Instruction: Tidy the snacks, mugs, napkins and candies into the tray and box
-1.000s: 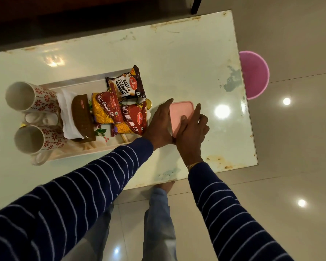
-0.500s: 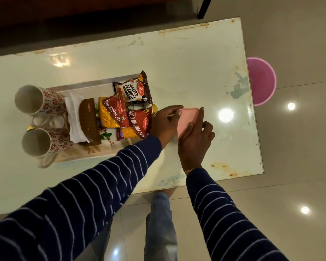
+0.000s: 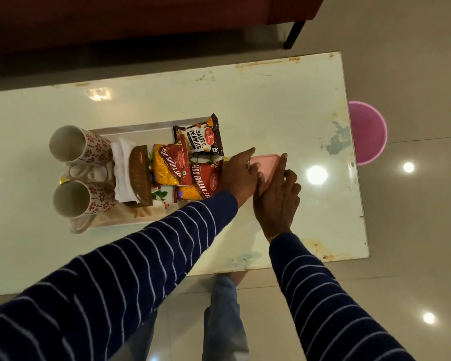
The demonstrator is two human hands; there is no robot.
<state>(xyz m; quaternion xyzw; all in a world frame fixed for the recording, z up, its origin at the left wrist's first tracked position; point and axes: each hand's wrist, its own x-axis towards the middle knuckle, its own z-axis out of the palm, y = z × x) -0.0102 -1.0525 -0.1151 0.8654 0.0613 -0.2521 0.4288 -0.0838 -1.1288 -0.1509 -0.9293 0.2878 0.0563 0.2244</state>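
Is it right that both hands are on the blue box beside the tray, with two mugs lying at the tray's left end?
Not quite: the box is pink, not blue, as the head view shows. Both the left hand and right hand are on it, beside the tray, with two mugs at its left end.

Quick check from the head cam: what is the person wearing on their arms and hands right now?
Both arms are in long, dark navy sleeves with thin, pale horizontal stripes that reach the wrists. The left hand and right hand are bare, without gloves. A thin gold-coloured band shows at the right wrist, just past the cuff. No rings can be made out.
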